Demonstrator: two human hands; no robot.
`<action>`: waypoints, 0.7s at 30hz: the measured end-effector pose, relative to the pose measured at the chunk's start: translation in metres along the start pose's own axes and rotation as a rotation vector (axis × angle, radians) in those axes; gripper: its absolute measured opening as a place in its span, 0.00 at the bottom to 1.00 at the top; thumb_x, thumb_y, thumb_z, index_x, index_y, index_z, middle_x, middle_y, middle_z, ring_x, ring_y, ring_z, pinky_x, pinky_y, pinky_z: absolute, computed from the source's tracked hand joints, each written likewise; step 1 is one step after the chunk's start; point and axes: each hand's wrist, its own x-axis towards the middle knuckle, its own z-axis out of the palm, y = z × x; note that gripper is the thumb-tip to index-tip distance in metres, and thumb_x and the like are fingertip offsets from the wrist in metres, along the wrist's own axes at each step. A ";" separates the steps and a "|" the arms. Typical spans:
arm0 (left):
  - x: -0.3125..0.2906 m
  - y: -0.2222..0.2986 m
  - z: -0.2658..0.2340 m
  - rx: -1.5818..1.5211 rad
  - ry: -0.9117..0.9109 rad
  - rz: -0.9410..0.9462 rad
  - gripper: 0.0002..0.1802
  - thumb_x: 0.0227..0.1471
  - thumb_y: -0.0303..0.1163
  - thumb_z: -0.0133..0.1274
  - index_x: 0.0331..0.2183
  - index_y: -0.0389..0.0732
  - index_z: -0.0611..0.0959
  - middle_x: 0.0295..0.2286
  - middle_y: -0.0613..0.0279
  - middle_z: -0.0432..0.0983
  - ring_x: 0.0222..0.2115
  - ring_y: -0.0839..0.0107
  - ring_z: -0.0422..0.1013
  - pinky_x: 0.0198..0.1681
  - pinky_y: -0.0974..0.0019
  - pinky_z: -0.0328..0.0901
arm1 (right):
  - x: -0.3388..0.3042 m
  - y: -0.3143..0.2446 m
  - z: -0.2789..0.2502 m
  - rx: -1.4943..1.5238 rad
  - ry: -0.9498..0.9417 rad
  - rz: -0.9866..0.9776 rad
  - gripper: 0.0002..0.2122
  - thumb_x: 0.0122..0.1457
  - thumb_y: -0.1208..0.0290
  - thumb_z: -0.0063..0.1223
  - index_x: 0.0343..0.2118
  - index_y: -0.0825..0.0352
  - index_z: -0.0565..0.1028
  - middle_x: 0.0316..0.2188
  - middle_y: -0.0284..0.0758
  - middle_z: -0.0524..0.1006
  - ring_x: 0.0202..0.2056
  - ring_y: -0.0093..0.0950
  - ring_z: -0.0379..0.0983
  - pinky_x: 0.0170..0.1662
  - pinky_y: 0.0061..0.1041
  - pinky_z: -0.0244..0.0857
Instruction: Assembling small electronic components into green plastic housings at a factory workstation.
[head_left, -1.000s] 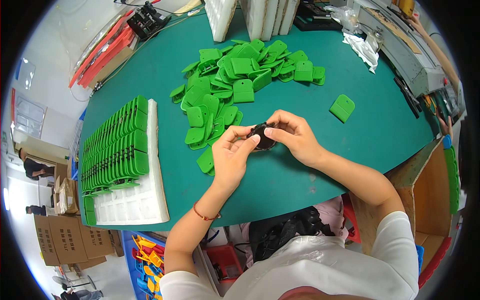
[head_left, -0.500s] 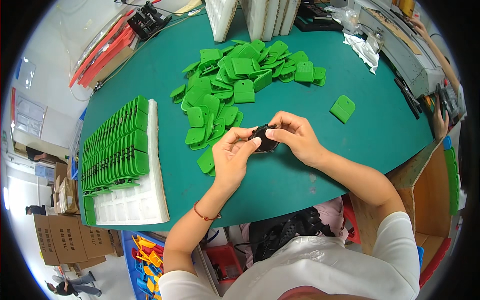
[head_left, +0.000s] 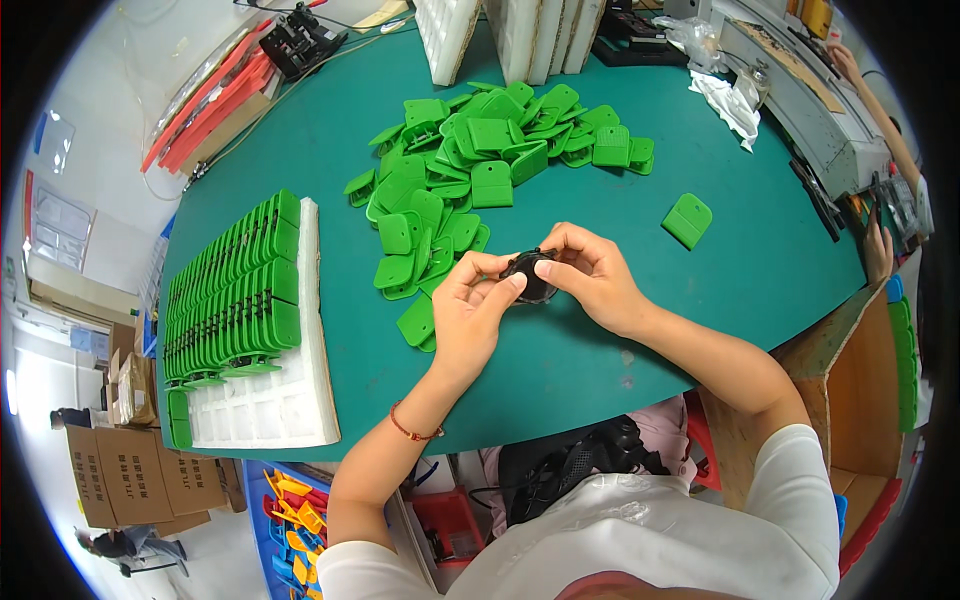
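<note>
Between my two hands, above the green table, is a small round black part. My left hand pinches its left side, with the thumb on its face. On the other side my right hand grips the rim, its thumb pressed on the face too. The part's underside is hidden. Just beyond my hands lies a heap of green plastic clips. One single green clip lies apart to the right.
At the left, a white foam tray holds rows of green clips. White foam blocks stand at the back. A blue bin of coloured clips sits below the table edge. Another person's hand shows at far right, near a grey machine.
My hands keep the same grip on the round black part, with barely any shift. The view has moved slightly. A person in the background at lower left has changed position.
</note>
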 end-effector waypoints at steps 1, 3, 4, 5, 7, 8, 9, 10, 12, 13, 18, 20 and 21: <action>0.000 0.000 0.000 0.000 0.006 -0.010 0.06 0.45 0.17 0.48 0.30 0.31 0.70 0.32 0.55 0.71 0.30 0.78 0.69 0.35 0.75 0.66 | 0.000 0.001 0.000 -0.008 0.005 -0.007 0.05 0.51 0.73 0.50 0.28 0.69 0.68 0.22 0.27 0.69 0.25 0.13 0.63 0.28 0.14 0.58; 0.000 0.000 0.001 0.000 0.014 -0.020 0.06 0.45 0.17 0.48 0.30 0.31 0.70 0.32 0.55 0.71 0.30 0.78 0.69 0.35 0.75 0.66 | 0.000 0.002 -0.001 -0.015 0.009 -0.013 0.06 0.51 0.73 0.50 0.28 0.69 0.68 0.22 0.27 0.68 0.24 0.13 0.63 0.27 0.14 0.58; 0.000 0.001 0.001 0.002 0.011 -0.023 0.06 0.45 0.17 0.48 0.30 0.31 0.70 0.32 0.55 0.71 0.30 0.78 0.69 0.35 0.75 0.66 | 0.000 0.003 -0.001 -0.026 0.011 -0.022 0.06 0.51 0.73 0.50 0.28 0.69 0.68 0.22 0.27 0.68 0.24 0.13 0.63 0.27 0.14 0.58; 0.000 0.001 0.001 0.003 0.009 -0.026 0.06 0.45 0.17 0.48 0.30 0.31 0.70 0.32 0.56 0.71 0.30 0.78 0.69 0.35 0.75 0.66 | 0.000 0.003 -0.001 -0.037 0.013 -0.031 0.06 0.51 0.73 0.50 0.28 0.69 0.68 0.22 0.27 0.68 0.24 0.13 0.63 0.27 0.14 0.58; 0.000 0.001 0.001 0.003 0.006 -0.026 0.06 0.45 0.17 0.48 0.30 0.31 0.70 0.32 0.56 0.71 0.30 0.78 0.69 0.35 0.75 0.66 | 0.000 0.003 -0.001 -0.044 0.011 -0.040 0.06 0.51 0.73 0.50 0.28 0.69 0.68 0.22 0.27 0.68 0.24 0.13 0.63 0.27 0.14 0.58; 0.000 0.002 0.001 0.003 0.002 -0.027 0.06 0.45 0.17 0.48 0.30 0.31 0.70 0.31 0.56 0.71 0.30 0.77 0.69 0.35 0.75 0.66 | 0.000 0.002 -0.001 -0.050 0.009 -0.048 0.06 0.51 0.73 0.50 0.28 0.69 0.68 0.22 0.27 0.68 0.24 0.13 0.63 0.27 0.14 0.58; 0.000 0.002 0.001 0.003 0.003 -0.027 0.06 0.45 0.17 0.48 0.30 0.31 0.70 0.31 0.56 0.71 0.30 0.77 0.69 0.35 0.75 0.66 | 0.000 0.002 -0.001 -0.050 0.008 -0.048 0.06 0.51 0.73 0.50 0.28 0.69 0.68 0.22 0.27 0.68 0.24 0.13 0.63 0.27 0.14 0.58; 0.000 0.002 0.001 0.002 0.001 -0.028 0.06 0.45 0.17 0.48 0.30 0.31 0.70 0.31 0.56 0.71 0.29 0.78 0.69 0.35 0.75 0.66 | 0.000 0.002 -0.001 -0.045 0.008 -0.035 0.05 0.51 0.73 0.50 0.27 0.69 0.68 0.22 0.27 0.68 0.24 0.13 0.63 0.27 0.14 0.58; 0.000 0.002 0.000 0.000 -0.001 -0.029 0.06 0.45 0.17 0.48 0.30 0.31 0.70 0.31 0.56 0.72 0.29 0.78 0.69 0.35 0.75 0.66 | 0.000 0.002 -0.001 -0.041 0.009 -0.021 0.05 0.51 0.73 0.50 0.27 0.69 0.68 0.22 0.27 0.68 0.24 0.13 0.63 0.27 0.14 0.58; 0.000 0.002 0.000 -0.006 -0.001 -0.032 0.06 0.45 0.17 0.48 0.30 0.31 0.70 0.31 0.56 0.72 0.29 0.78 0.69 0.35 0.75 0.66 | 0.000 0.000 0.000 -0.027 0.006 -0.017 0.05 0.51 0.73 0.50 0.27 0.69 0.68 0.22 0.27 0.68 0.24 0.13 0.62 0.27 0.14 0.58; 0.000 0.002 0.000 -0.007 -0.013 -0.037 0.05 0.45 0.18 0.47 0.29 0.32 0.70 0.30 0.56 0.72 0.29 0.77 0.70 0.35 0.75 0.66 | 0.000 0.004 -0.003 -0.034 -0.003 -0.032 0.05 0.50 0.74 0.50 0.27 0.70 0.68 0.21 0.27 0.68 0.24 0.12 0.62 0.26 0.13 0.57; 0.000 0.003 0.000 -0.017 -0.008 -0.051 0.04 0.45 0.18 0.48 0.28 0.32 0.70 0.30 0.57 0.72 0.28 0.77 0.69 0.35 0.75 0.66 | -0.001 0.002 -0.002 0.009 -0.002 -0.020 0.05 0.50 0.75 0.50 0.26 0.70 0.69 0.21 0.27 0.68 0.23 0.12 0.62 0.25 0.13 0.56; -0.001 0.003 -0.001 -0.017 -0.009 -0.051 0.04 0.45 0.18 0.48 0.28 0.32 0.70 0.30 0.57 0.72 0.28 0.77 0.69 0.35 0.75 0.66 | -0.001 0.001 -0.002 0.009 -0.002 -0.020 0.05 0.50 0.75 0.50 0.26 0.70 0.69 0.21 0.27 0.68 0.23 0.12 0.62 0.25 0.13 0.56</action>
